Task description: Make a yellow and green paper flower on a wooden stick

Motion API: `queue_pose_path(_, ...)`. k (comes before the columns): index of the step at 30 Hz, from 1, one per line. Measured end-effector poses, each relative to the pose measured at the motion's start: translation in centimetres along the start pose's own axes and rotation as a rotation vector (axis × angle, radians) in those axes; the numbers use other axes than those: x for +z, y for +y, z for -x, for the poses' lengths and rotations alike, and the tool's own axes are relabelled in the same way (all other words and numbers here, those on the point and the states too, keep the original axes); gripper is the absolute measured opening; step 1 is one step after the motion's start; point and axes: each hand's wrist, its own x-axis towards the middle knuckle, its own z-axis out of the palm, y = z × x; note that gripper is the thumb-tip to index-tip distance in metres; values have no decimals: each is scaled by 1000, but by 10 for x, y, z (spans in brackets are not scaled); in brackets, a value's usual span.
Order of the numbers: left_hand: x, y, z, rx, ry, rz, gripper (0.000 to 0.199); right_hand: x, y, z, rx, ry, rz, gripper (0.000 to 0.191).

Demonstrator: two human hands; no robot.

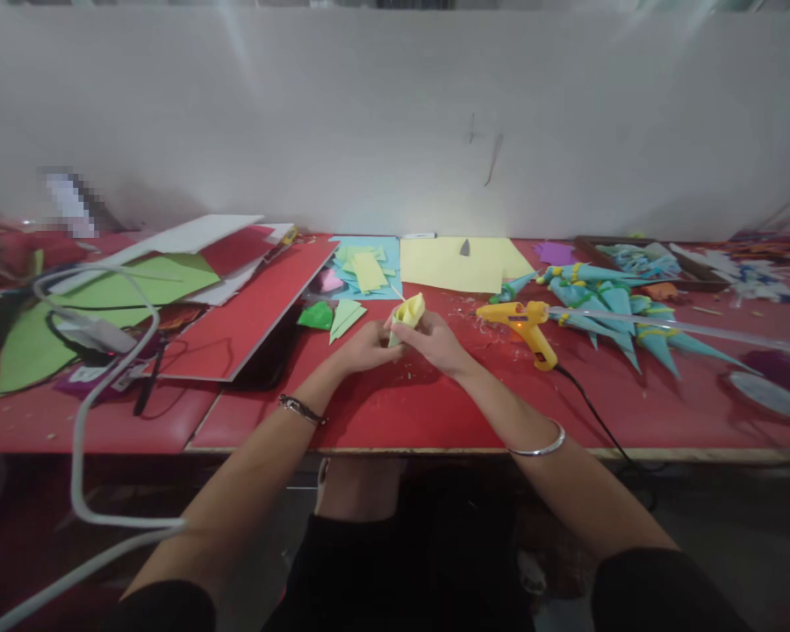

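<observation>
Red tabletop (382, 421) is stretching out before a plain white wall as we are sitting at it. Far off to the left of our hands, red and green card sheets (237, 298) are lying stacked. Our left hand (363, 348) and right hand (434, 344) are meeting at the centre, fingers of both closing on a yellow paper cone (408, 312), which is rising up and away from the fingertips, its long axis tilting rightward. Both hands are equally near it. Just right of our right hand, a yellow glue gun (527, 325) is lying; beyond it, teal cones (619, 316).
</observation>
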Motion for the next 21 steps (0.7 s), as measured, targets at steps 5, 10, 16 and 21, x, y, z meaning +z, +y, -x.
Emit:
queue_pose_path(5,3,-2,-2,7,13,67,28,0,2,-1,63,26,-36,28)
queue_pose_path(10,5,-3,-4,-27,90,-102,35,1,5,-2,128,96,-72,31)
queue_pose_path(16,4,2,-6,-52,201,-367,43,1,4,-2,150,178,-104,20)
queue_pose_path(21,5,2,-5,-33,185,-392,44,1,3,-3,106,174,-151,19)
